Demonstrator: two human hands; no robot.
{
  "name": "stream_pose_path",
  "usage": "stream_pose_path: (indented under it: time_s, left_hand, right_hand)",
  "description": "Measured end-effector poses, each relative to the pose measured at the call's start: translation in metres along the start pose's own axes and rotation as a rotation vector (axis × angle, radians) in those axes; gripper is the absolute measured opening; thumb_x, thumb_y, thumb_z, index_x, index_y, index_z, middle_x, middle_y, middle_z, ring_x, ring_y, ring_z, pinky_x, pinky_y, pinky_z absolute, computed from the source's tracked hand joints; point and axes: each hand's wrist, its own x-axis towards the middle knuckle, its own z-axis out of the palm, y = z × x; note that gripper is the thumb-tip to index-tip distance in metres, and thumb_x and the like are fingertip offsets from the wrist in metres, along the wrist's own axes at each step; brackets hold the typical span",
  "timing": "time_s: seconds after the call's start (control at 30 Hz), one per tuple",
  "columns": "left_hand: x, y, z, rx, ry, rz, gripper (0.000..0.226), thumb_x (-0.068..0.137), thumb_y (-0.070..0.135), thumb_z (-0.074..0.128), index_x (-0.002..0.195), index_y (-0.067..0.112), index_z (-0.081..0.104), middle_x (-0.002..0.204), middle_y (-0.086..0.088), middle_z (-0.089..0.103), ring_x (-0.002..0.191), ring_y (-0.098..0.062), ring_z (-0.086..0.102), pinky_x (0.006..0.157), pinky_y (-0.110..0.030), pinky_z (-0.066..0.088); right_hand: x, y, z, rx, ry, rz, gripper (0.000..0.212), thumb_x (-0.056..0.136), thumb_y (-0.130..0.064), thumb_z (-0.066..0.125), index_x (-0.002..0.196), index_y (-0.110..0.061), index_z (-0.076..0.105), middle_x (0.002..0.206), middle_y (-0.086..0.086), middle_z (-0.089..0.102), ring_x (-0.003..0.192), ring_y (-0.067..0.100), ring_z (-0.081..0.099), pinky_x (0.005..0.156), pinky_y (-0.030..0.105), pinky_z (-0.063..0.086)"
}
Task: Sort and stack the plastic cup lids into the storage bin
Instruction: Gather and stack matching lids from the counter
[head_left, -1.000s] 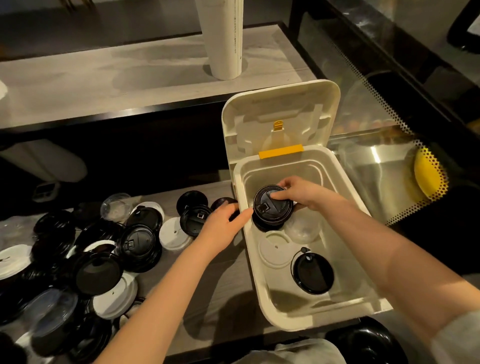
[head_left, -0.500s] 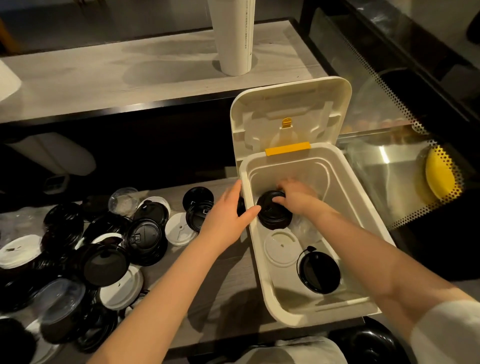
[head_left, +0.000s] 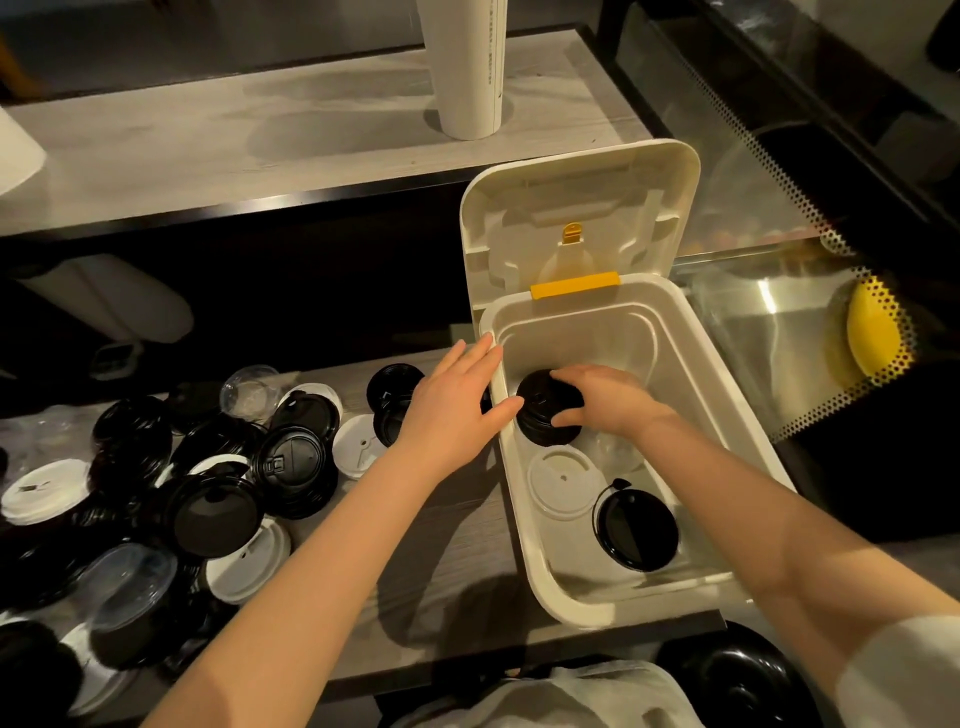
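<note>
Black lid stack (head_left: 545, 410) sits inside bin (head_left: 649, 597), far-left part. Right hand (head_left: 602, 400) curls over it, gripping its sides. Left hand (head_left: 452, 405) is flat, fingers straight against bin's left wall. Judgement: thin plastic, light, flexible, slick, so hold by rims.

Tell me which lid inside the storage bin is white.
The flat white lid on the storage bin floor, lying between the black stack that the right hand grips and the single black lid nearer you.
</note>
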Motion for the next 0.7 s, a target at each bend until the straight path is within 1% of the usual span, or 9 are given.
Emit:
stream_pose_path:
  time_s: [0.1,0.2,0.3,0.4,0.47,0.53,0.6,0.7]
  left_hand:
    - [0.0,0.002,-0.004,0.064,-0.008,-0.004,0.068,0.094,0.051,0.041,0.15,0.023,0.015,0.158,0.007,0.008,0.146,-0.015,0.002,0.116,-0.047,0.019]
    - [0.0,0.002,-0.007,0.183,-0.008,0.015,0.068,0.094,0.054,0.037,0.15,0.023,0.015,0.158,0.006,0.008,0.146,-0.017,0.001,0.115,-0.047,0.016]
    - [-0.003,-0.005,-0.015,0.245,0.023,0.036,0.069,0.093,0.056,0.035,0.15,0.022,0.015,0.158,0.001,0.009,0.146,-0.019,0.0,0.115,-0.046,0.013]
    - [-0.011,-0.026,-0.029,0.226,0.042,-0.038,0.066,0.095,0.053,0.035,0.149,0.02,0.019,0.158,-0.001,0.009,0.146,-0.019,0.0,0.115,-0.046,0.012]
    - [-0.018,-0.046,-0.039,0.227,0.041,-0.101,0.064,0.095,0.051,0.038,0.148,0.018,0.023,0.158,-0.001,0.011,0.146,-0.019,0.001,0.115,-0.047,0.013]
    - [-0.027,-0.069,-0.048,0.226,0.051,-0.162,0.062,0.095,0.049,0.041,0.146,0.018,0.028,0.158,-0.002,0.013,0.146,-0.021,0.003,0.114,-0.048,0.014]
    - [-0.037,-0.092,-0.059,0.247,0.046,-0.213,0.061,0.094,0.047,0.043,0.145,0.017,0.03,0.157,-0.003,0.016,0.146,-0.023,0.004,0.114,-0.05,0.016]
    - [-0.056,-0.127,-0.076,0.286,0.023,-0.277,0.06,0.094,0.046,0.046,0.144,0.017,0.032,0.156,-0.004,0.017,0.145,-0.025,0.006,0.113,-0.05,0.018]
  right_hand:
    - [-0.005,-0.013,0.002,-0.112,0.088,0.012,0.063,0.083,-0.05,0.063,0.136,-0.022,0.044,0.131,0.0,0.052,0.118,0.021,0.051,0.09,0.037,0.044]
    - [-0.007,-0.023,0.002,-0.173,0.113,0.027,0.054,0.081,-0.051,0.063,0.122,-0.019,0.049,0.119,0.002,0.056,0.107,0.023,0.054,0.083,0.036,0.042]
    - [-0.012,-0.032,-0.006,-0.176,0.114,0.064,0.056,0.083,-0.054,0.059,0.123,-0.018,0.047,0.122,0.004,0.054,0.112,0.025,0.051,0.085,0.038,0.041]
    - [-0.02,-0.048,-0.02,-0.042,0.233,0.062,0.055,0.091,-0.049,0.05,0.133,-0.016,0.041,0.133,0.007,0.048,0.123,0.027,0.043,0.093,0.038,0.039]
    - [-0.023,-0.065,-0.03,0.108,0.384,0.0,0.053,0.093,-0.043,0.05,0.136,-0.013,0.042,0.134,0.007,0.048,0.126,0.029,0.042,0.098,0.04,0.038]
    - [-0.026,-0.089,-0.042,0.198,0.503,-0.077,0.047,0.093,-0.037,0.052,0.132,-0.011,0.048,0.131,0.007,0.052,0.125,0.029,0.044,0.098,0.039,0.038]
    - [-0.029,-0.119,-0.051,0.156,0.55,-0.159,0.044,0.094,-0.036,0.052,0.131,-0.012,0.05,0.13,0.006,0.054,0.124,0.026,0.044,0.098,0.037,0.039]
    - [-0.029,-0.166,-0.055,0.106,0.559,-0.27,0.043,0.093,-0.036,0.053,0.13,-0.014,0.051,0.131,0.004,0.053,0.123,0.025,0.046,0.098,0.038,0.041]
